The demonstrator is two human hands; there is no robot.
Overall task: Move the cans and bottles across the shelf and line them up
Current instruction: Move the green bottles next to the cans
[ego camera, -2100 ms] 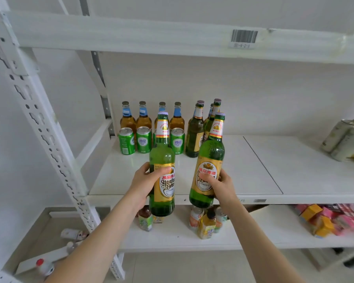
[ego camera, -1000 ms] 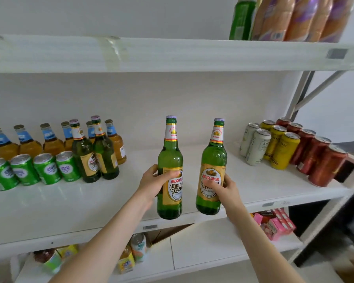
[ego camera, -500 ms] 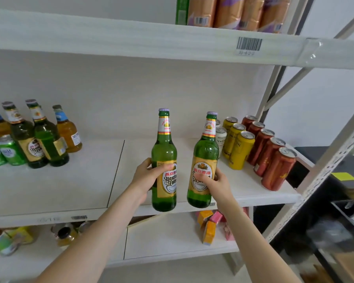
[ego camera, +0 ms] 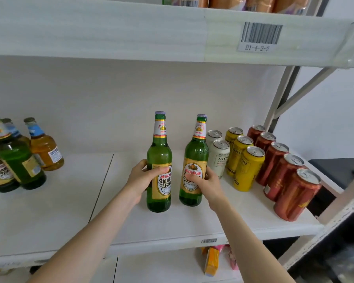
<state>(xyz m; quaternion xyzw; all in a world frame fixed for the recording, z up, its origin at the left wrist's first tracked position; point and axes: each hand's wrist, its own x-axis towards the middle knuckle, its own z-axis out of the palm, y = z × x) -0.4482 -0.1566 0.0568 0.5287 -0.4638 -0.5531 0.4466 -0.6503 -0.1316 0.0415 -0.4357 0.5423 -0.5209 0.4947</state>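
The left hand (ego camera: pixel 140 178) grips one green bottle (ego camera: pixel 159 160) and the right hand (ego camera: pixel 207 181) grips another (ego camera: pixel 194 158), both upright over the shelf (ego camera: pixel 192 223), just beside the white cans (ego camera: pixel 218 155); cans already stand in rows at the right; several bottles (ego camera: pixel 18 158) wait at the left, so I judge much work is left.

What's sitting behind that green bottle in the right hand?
Two white cans stand behind the right-hand bottle, with yellow cans beside them. The bottle covers part of the white cans' left sides, so anything further behind it is hidden.
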